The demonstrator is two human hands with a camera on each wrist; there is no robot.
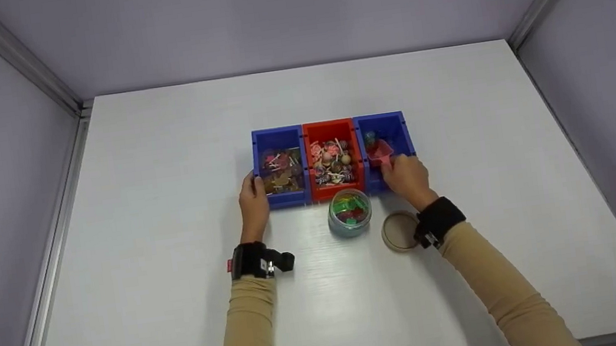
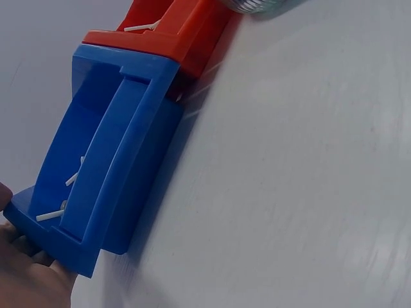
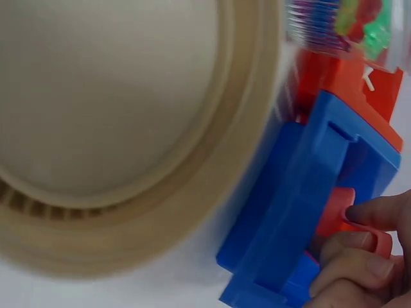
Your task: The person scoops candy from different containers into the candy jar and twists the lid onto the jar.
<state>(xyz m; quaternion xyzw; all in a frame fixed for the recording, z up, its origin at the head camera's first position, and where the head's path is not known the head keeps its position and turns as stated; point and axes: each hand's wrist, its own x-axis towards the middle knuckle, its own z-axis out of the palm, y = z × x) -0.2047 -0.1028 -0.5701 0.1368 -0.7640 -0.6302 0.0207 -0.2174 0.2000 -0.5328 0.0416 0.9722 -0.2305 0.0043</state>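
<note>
- White worktop (image 1: 141, 219): carrying the bins.
- Left blue bin (image 1: 277, 139), red bin (image 1: 328, 130), right blue bin (image 1: 381, 121): standing side by side; lollipops (image 1: 332, 161) lying in red bin.
- Left grip (image 1: 254, 207): pinching left blue bin's outer rim.
- Right grip (image 1: 409, 179): pinching pink scoop (image 1: 380, 150) by handle, inside right blue bin.
- Jar (image 1: 345, 230): standing uncovered just before red bin.
- Lid (image 1: 401, 231): lying near jar.
</note>
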